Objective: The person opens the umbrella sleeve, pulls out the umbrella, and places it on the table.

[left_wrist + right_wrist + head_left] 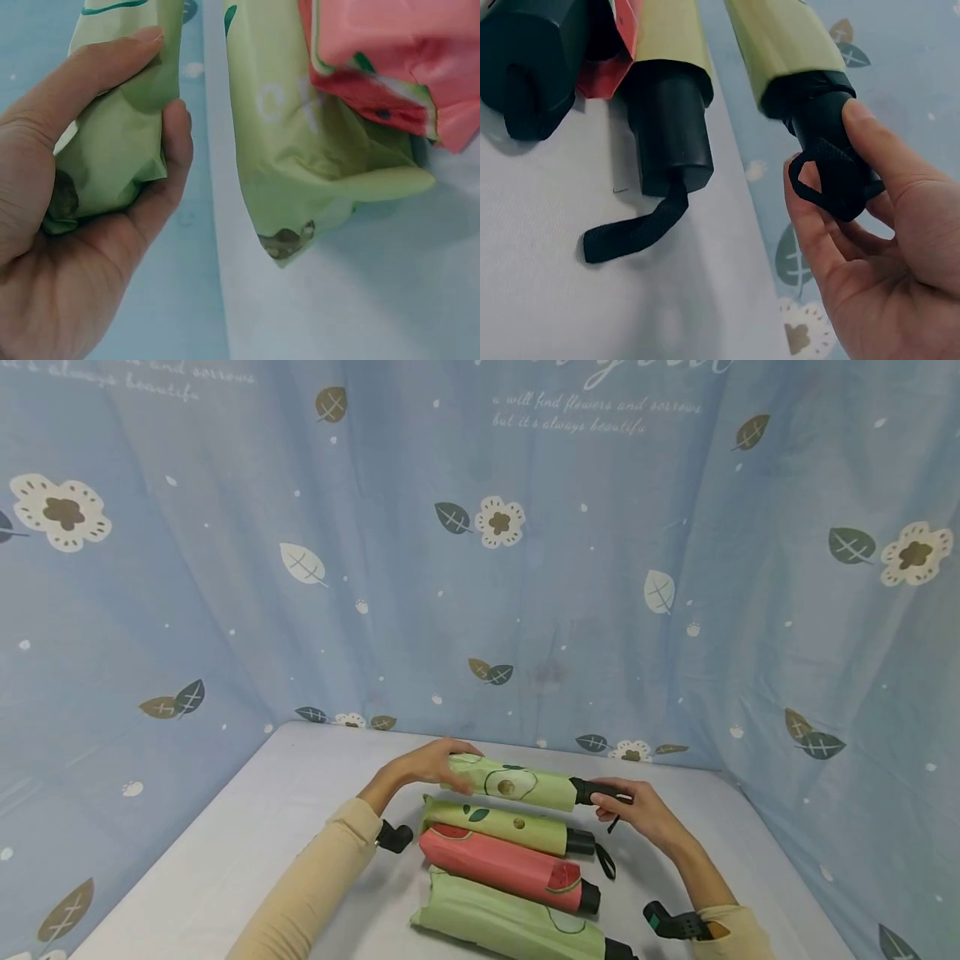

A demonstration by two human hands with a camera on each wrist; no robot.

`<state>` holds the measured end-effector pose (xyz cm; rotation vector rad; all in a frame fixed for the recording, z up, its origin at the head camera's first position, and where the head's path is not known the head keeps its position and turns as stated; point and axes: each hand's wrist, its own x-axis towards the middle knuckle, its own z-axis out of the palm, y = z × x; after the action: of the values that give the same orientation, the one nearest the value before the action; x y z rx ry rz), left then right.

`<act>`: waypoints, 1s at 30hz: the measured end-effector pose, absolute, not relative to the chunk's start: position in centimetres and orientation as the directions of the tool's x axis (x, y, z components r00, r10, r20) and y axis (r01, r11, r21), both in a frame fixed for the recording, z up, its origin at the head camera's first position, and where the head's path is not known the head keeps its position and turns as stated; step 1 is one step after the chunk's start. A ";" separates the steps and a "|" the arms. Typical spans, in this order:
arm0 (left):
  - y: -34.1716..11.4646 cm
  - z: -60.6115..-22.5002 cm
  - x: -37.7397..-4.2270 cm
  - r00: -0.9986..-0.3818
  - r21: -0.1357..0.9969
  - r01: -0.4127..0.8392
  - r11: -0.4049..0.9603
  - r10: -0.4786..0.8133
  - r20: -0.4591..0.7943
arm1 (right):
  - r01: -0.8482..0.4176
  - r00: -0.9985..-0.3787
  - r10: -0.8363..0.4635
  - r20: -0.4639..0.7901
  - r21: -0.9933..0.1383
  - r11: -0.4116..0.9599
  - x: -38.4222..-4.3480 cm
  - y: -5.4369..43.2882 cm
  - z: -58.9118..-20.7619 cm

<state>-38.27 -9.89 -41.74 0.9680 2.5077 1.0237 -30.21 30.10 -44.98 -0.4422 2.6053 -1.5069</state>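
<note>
A folded green umbrella [540, 787] in an avocado-print sleeve is held between both hands at the back of the row. My left hand [437, 763] grips its sleeved end; in the left wrist view the thumb and fingers [176, 150] curl round the cloth. By its black handle [821, 127], my right hand [637, 806] pinches the other end, with a short strap loop hanging there. Just in front lies a second green umbrella [536, 828], then a red watermelon-print umbrella [502, 867], then a pale green umbrella [510, 914] nearest me.
All of this is on a white table [330, 768]. A blue curtain [570, 610] with leaves and flowers rises behind and at both sides. The second umbrella's wrist strap [637, 236] lies loose on the tabletop.
</note>
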 end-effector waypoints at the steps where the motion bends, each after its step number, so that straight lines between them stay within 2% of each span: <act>1: -10.0 -41.8 -38.3 -0.744 0.705 0.477 0.524 0.668 0.008 | -0.195 -0.954 -0.296 0.054 -0.861 0.470 -30.2 30.2 -45.0; 7: -10.4 -42.1 -38.3 -0.744 0.721 0.475 0.504 0.667 0.024 | -0.213 -0.943 -0.329 0.046 -0.844 0.492 -30.3 30.3 -45.2; 13: -9.9 -42.0 -38.0 -0.724 0.721 0.501 0.479 0.688 0.045 | -0.278 -0.942 -0.327 0.073 -0.715 0.641 -30.1 29.1 -44.7; 20: -9.5 -42.3 -38.1 -0.721 0.711 0.514 0.480 0.691 0.055 | -0.254 -0.958 -0.282 0.056 -0.627 0.737 -29.8 28.1 -44.1; 30: -9.4 -42.6 -38.2 -0.712 0.699 0.532 0.478 0.700 0.063 | -0.373 -0.927 -0.327 0.183 -0.532 0.760 -29.7 28.3 -45.2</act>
<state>-38.17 -9.38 -42.62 1.0586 2.4942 1.0574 -29.68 28.29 -45.15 -0.6018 3.0205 -0.9406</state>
